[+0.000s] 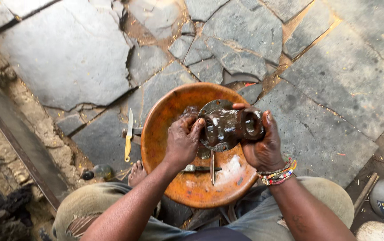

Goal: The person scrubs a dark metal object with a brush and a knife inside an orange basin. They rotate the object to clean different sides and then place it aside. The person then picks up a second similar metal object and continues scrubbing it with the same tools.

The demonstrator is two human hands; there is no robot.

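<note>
The greasy dark metal flanged yoke (225,127) is gripped by closed left hand (183,140) and right hand (263,145); it could be dropped into the orange bowl (156,134).

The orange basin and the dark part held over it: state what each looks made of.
Basin: probably plastic or enamelled metal; smooth orange surface, worn and grimy with pale patches. Dark part, gripped by left hand and right hand: likely cast metal, going by bolt holes, flange and an oily dark sheen.
</note>
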